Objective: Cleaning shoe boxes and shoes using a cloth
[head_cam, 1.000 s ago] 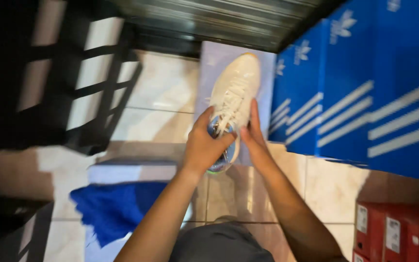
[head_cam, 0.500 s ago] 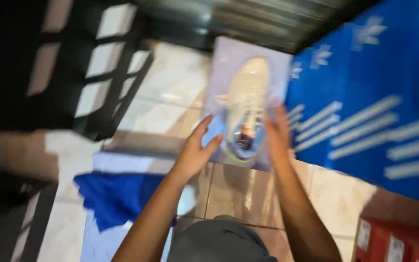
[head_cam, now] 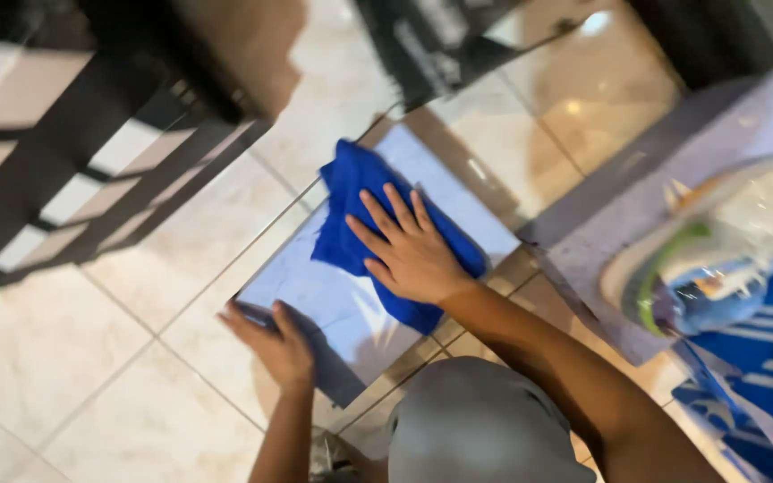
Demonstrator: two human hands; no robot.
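Note:
My right hand [head_cam: 409, 250] lies flat, fingers spread, on a blue cloth [head_cam: 360, 192] that rests on a pale rectangular lid or board [head_cam: 315, 300] on the tiled floor. My left hand [head_cam: 275, 344] grips the near-left corner of that board. A cream shoe [head_cam: 717, 246] with a green-trimmed heel lies at the right on a light purple box [head_cam: 637, 210], apart from both hands.
Blue boxes with white stripes [head_cam: 762, 367] sit at the lower right. A dark metal rack [head_cam: 91, 170] stands at the left. Dark furniture [head_cam: 440, 45] is at the top. My grey-clad knee [head_cam: 485, 429] is at the bottom. Beige floor tiles [head_cam: 73, 358] surround everything.
Both hands have let go of the shoe, which stays on the purple box. The view has swung left. My right hand now presses the blue cloth and my left holds the board.

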